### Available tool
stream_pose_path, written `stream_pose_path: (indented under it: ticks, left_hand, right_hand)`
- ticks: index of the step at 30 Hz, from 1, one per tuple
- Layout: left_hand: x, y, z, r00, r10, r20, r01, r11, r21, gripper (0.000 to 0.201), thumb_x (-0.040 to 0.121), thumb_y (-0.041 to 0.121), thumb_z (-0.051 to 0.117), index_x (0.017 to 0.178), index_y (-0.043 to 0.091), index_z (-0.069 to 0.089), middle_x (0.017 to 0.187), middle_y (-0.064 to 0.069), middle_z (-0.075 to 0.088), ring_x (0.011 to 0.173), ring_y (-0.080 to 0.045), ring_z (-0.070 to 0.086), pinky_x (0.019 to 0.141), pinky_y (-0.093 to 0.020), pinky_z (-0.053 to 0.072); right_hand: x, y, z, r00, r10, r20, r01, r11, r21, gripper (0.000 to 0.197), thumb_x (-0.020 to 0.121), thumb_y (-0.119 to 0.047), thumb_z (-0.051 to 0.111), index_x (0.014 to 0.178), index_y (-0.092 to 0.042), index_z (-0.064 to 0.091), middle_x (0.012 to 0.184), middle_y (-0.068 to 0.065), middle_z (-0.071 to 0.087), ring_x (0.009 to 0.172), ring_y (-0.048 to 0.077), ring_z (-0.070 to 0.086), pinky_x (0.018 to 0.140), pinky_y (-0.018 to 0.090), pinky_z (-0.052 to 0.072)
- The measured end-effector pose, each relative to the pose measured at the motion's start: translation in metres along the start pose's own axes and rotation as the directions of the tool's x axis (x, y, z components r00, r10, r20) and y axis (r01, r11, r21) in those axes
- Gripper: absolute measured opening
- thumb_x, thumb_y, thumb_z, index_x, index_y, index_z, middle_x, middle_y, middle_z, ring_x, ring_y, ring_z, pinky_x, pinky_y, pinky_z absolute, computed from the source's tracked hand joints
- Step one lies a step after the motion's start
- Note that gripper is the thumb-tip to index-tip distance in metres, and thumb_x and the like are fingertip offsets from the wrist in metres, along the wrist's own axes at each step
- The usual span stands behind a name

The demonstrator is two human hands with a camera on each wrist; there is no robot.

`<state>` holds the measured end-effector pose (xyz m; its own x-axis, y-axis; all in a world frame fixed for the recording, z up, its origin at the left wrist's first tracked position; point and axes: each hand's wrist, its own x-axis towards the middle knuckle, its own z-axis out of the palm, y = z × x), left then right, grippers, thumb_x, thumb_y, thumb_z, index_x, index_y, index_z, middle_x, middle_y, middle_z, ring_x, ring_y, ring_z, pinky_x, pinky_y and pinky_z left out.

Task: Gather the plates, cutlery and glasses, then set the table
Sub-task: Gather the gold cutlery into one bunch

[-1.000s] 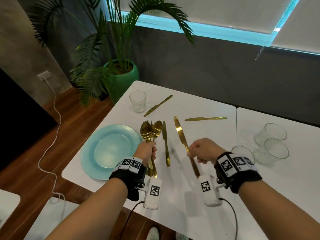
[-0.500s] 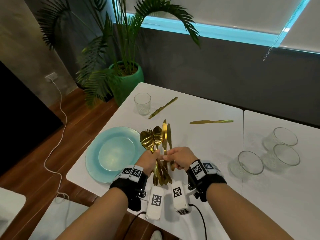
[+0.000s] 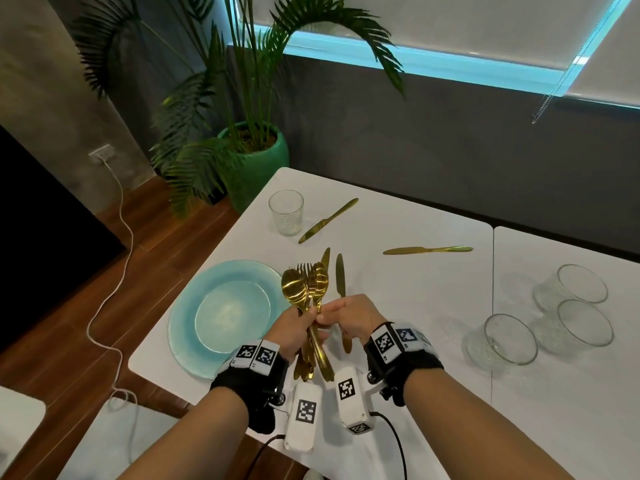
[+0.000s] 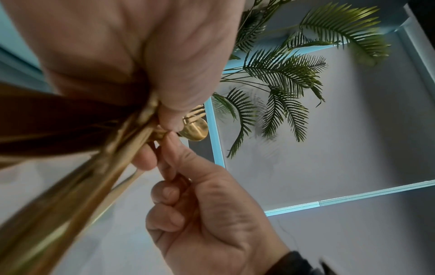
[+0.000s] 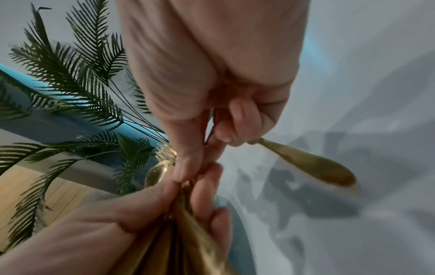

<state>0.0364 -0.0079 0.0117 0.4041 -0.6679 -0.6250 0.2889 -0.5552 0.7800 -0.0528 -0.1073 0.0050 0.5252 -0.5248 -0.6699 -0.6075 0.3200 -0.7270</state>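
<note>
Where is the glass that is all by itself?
In the head view, the lone glass stands upright at the table's far left corner, just left of a gold knife and in front of the green plant pot.

Gold cutlery (image 3: 313, 289), pale blue plate (image 3: 221, 306), white table (image 3: 415, 289)

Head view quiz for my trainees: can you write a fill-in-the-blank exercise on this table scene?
1. The left hand grips a bundle of gold ____.
2. The plate on the table is light ____ in colour.
3. ____ gold knives lie loose on the table beyond the hands.
4. The upright glass stands near the potted ____.

Missing words: cutlery; blue; Two; plant
</note>
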Motion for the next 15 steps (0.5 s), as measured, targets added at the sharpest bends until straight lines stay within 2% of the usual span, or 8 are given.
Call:
stream_pose_path:
  ticks: [3, 5, 6, 7, 10, 13, 15]
  left_hand:
    - [0.007, -0.002, -0.006, 1.000, -0.015, -0.014, 0.015, 1.000, -0.024, 0.020, 0.100, 0.017, 0.038, 0.091, 0.010, 0.054, 0.074, -0.005, 0.059, 0.062, -0.015, 0.054, 0.063, -0.027, 0.048]
    - [0.012, -0.002, -0.011, 0.998, -0.043, -0.046, 0.041, 0.998, -0.043, 0.016, 0.100, 0.018, 0.040, 0.093, 0.010, 0.052, 0.075, -0.005, 0.058, 0.063, -0.015, 0.054, 0.062, -0.027, 0.049]
    - [0.014, -0.002, -0.014, 0.997, -0.056, -0.054, 0.053, 0.997, -0.052, 0.015, 0.100, 0.018, 0.041, 0.093, 0.010, 0.052, 0.076, -0.004, 0.058, 0.064, -0.014, 0.055, 0.062, -0.026, 0.050]
    - [0.017, -0.001, -0.016, 0.996, -0.060, -0.060, 0.057, 0.997, -0.056, 0.014, 0.099, 0.018, 0.042, 0.093, 0.011, 0.052, 0.077, -0.004, 0.058, 0.065, -0.014, 0.055, 0.062, -0.025, 0.050]
    - [0.023, 0.001, -0.018, 0.996, -0.052, -0.072, 0.048, 0.997, -0.064, 0.011, 0.098, 0.017, 0.045, 0.094, 0.010, 0.054, 0.080, -0.005, 0.058, 0.068, -0.014, 0.055, 0.069, -0.027, 0.051]
    - [0.028, 0.005, -0.018, 0.995, -0.029, -0.093, 0.026, 0.999, -0.034, 0.012, 0.097, 0.017, 0.047, 0.091, 0.011, 0.055, 0.081, -0.005, 0.058, 0.071, -0.014, 0.055, 0.078, -0.030, 0.052]
    - [0.032, 0.007, -0.017, 0.996, -0.013, -0.085, 0.011, 1.000, -0.025, 0.013, 0.097, 0.015, 0.046, 0.089, 0.009, 0.054, 0.078, -0.004, 0.057, 0.068, -0.015, 0.054, 0.075, -0.029, 0.051]
  right_hand:
    - [0.008, 0.001, -0.006, 0.997, -0.048, -0.059, 0.047, 0.999, -0.012, 0.029, 0.081, -0.011, 0.071, 0.109, -0.005, 0.069, 0.086, 0.002, 0.066, 0.065, 0.007, 0.057, 0.057, 0.018, 0.044]
    - [0.016, 0.003, -0.013, 0.976, -0.079, -0.204, 0.018, 0.959, -0.284, 0.029, 0.082, -0.019, 0.070, 0.110, -0.010, 0.068, 0.098, 0.003, 0.067, 0.079, 0.011, 0.062, 0.071, 0.020, 0.052]
    - [0.020, 0.004, -0.015, 0.956, -0.092, -0.280, -0.042, 0.898, -0.439, 0.030, 0.081, -0.026, 0.071, 0.107, -0.011, 0.068, 0.104, 0.003, 0.067, 0.089, 0.015, 0.063, 0.079, 0.023, 0.053]
    - [0.024, 0.005, -0.016, 0.939, -0.088, -0.332, -0.106, 0.845, -0.524, 0.034, 0.079, -0.032, 0.072, 0.105, -0.011, 0.067, 0.106, 0.004, 0.067, 0.096, 0.018, 0.063, 0.081, 0.026, 0.052]
    - [0.033, 0.010, -0.012, 0.933, -0.028, -0.358, -0.198, 0.793, -0.576, 0.042, 0.078, -0.040, 0.072, 0.103, -0.008, 0.063, 0.104, 0.007, 0.067, 0.097, 0.022, 0.064, 0.072, 0.026, 0.046]
    - [0.037, 0.010, -0.012, 0.915, 0.006, -0.404, -0.230, 0.830, -0.509, 0.027, 0.082, -0.028, 0.070, 0.097, -0.006, 0.066, 0.100, 0.008, 0.068, 0.094, 0.024, 0.066, 0.069, 0.026, 0.046]
    - [0.040, 0.010, -0.014, 0.906, 0.021, -0.423, -0.245, 0.840, -0.483, 0.019, 0.084, -0.021, 0.066, 0.087, -0.003, 0.066, 0.092, 0.009, 0.067, 0.089, 0.026, 0.066, 0.064, 0.024, 0.045]
